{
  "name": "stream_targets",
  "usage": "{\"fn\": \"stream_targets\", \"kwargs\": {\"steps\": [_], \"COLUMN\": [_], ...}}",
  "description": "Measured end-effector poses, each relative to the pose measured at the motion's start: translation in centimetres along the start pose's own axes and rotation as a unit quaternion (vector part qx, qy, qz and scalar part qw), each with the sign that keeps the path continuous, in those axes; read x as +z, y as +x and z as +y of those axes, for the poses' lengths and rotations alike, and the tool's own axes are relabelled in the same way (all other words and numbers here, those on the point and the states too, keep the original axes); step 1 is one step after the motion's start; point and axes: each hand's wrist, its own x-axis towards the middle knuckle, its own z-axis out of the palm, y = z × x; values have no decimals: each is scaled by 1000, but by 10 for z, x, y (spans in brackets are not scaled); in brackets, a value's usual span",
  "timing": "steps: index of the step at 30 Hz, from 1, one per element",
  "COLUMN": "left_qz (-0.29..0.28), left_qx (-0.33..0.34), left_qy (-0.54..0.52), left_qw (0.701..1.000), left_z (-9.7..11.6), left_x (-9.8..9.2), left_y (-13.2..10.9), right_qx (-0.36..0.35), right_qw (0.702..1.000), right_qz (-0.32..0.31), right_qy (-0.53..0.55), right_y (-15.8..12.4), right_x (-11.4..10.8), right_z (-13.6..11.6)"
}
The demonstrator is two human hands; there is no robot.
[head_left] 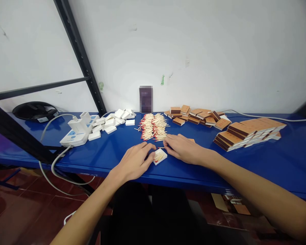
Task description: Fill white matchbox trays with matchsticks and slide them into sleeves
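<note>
A small white matchbox tray (pixel 160 157) with some matches in it lies on the blue table near the front edge. My left hand (pixel 135 160) is curled at its left side, thumb and forefinger against the tray. Just beyond the tray, my right hand (pixel 181 148) pinches a match (pixel 160 147) whose red head points left. Behind both hands lies a big heap of loose red-headed matches (pixel 154 127). Partly covered by my right hand, a brown piece (pixel 192 140), perhaps a matchbox, rests on the table.
White empty-looking trays (pixel 110 122) are piled at the left, beside a power strip (pixel 75 136) with cables. Brown matchboxes (pixel 185 114) lie loose at the back right; more are stacked (pixel 247 132) further right. A dark blurred rectangular object (pixel 146 98) leans on the wall.
</note>
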Motion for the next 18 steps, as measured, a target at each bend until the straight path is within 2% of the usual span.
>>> {"fn": "stream_targets", "kwargs": {"steps": [3, 9, 15, 18], "left_qz": [15, 2, 30, 36], "left_qx": [-17, -22, -34, -58], "left_qy": [7, 59, -68, -60], "left_qw": [1000, 998, 997, 996], "left_z": [5, 10, -1, -4], "left_x": [3, 10, 9, 4], "left_y": [4, 17, 18, 9], "right_qx": [-1, 0, 4, 23], "right_qw": [1000, 1000, 999, 996], "right_qz": [2, 14, 16, 27], "right_qy": [6, -1, 39, 78], "right_y": [0, 1, -2, -5], "right_x": [2, 6, 1, -8], "right_z": [-1, -8, -5, -2]}}
